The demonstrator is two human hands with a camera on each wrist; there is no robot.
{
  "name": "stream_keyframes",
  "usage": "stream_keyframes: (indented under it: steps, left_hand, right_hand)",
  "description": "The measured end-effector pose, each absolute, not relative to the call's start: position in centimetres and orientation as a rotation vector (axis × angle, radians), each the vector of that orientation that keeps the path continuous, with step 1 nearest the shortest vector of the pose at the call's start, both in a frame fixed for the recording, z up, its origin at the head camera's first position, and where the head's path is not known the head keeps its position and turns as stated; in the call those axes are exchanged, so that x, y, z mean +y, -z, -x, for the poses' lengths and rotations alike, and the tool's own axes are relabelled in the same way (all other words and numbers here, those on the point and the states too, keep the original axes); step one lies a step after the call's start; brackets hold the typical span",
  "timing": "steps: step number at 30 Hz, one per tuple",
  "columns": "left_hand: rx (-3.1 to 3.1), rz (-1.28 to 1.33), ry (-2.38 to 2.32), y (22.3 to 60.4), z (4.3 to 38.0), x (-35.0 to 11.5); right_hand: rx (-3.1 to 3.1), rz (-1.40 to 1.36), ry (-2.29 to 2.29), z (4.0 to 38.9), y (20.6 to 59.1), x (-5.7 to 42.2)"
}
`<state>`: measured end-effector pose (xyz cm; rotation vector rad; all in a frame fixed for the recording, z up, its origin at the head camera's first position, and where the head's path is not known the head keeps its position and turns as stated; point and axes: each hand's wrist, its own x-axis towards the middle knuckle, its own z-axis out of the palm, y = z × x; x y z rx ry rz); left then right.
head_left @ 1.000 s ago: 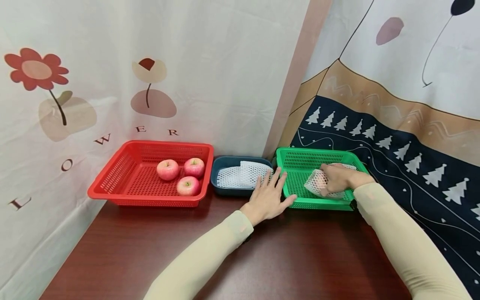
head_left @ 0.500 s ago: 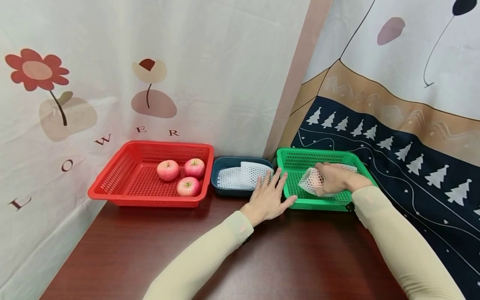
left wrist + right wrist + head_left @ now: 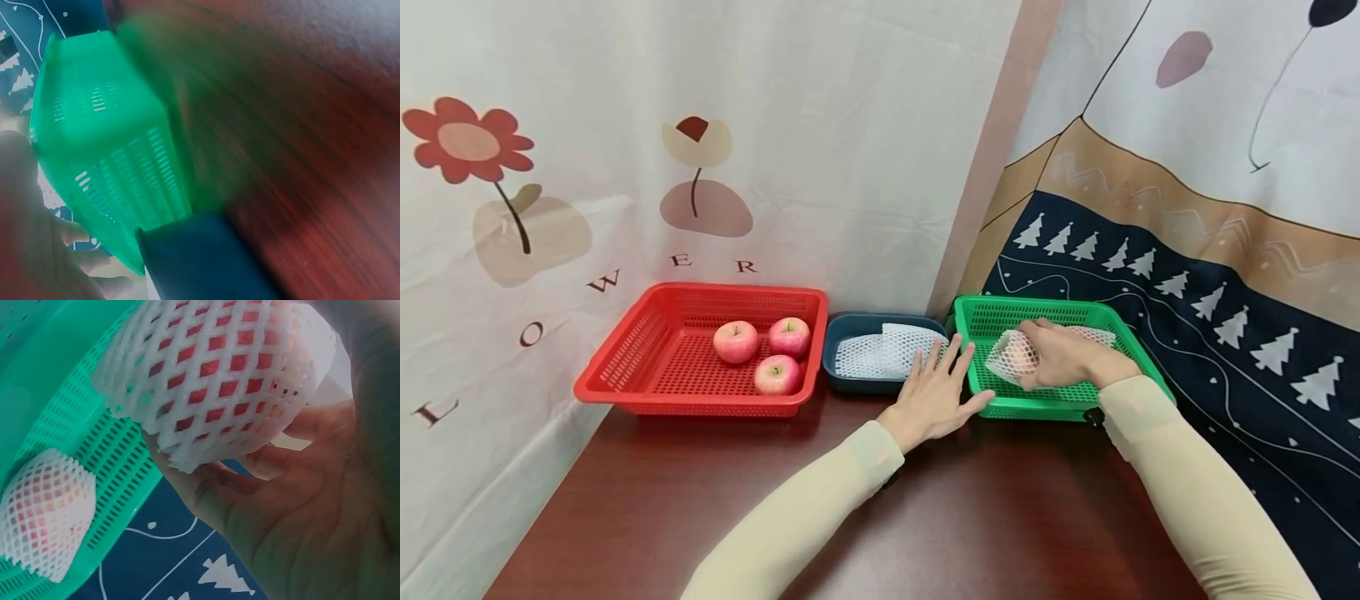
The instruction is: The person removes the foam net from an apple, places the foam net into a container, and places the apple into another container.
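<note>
My right hand (image 3: pixel 1060 352) grips an apple in a white foam net sleeve (image 3: pixel 1013 357), low inside the green basket (image 3: pixel 1037 408). The right wrist view shows red skin through the mesh of this sleeved apple (image 3: pixel 219 381), with fingers curled beneath it. Another sleeved apple (image 3: pixel 47 515) lies in the basket, partly behind the right hand in the head view. My left hand (image 3: pixel 931 398) has its fingers spread between the dark blue bin (image 3: pixel 857 385) and the green basket's left edge. Its fingertips overlap the white foam net sleeves (image 3: pixel 880 352) lying in the bin.
A red basket (image 3: pixel 700 404) with three bare apples (image 3: pixel 777 375) stands on the left. All the containers sit in a row at the back of the brown table (image 3: pixel 985 517). Behind them hangs a printed curtain (image 3: pixel 850 150), with a dark blue tree-patterned part on the right.
My right hand has moved left within the green basket, carrying the sleeved apple with it. The left hand stays nearly still.
</note>
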<state>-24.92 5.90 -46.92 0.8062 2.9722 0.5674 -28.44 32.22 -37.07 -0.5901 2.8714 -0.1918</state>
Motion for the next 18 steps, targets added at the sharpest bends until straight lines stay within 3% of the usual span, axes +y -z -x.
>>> stream_keyframes:
  steps: [18]
  left_hand:
    - [3.073, -0.931, -0.453, 45.5, 23.8, 1.7]
  right_hand:
    - [2.968, 0.723, 0.274, 26.1, 36.2, 29.9]
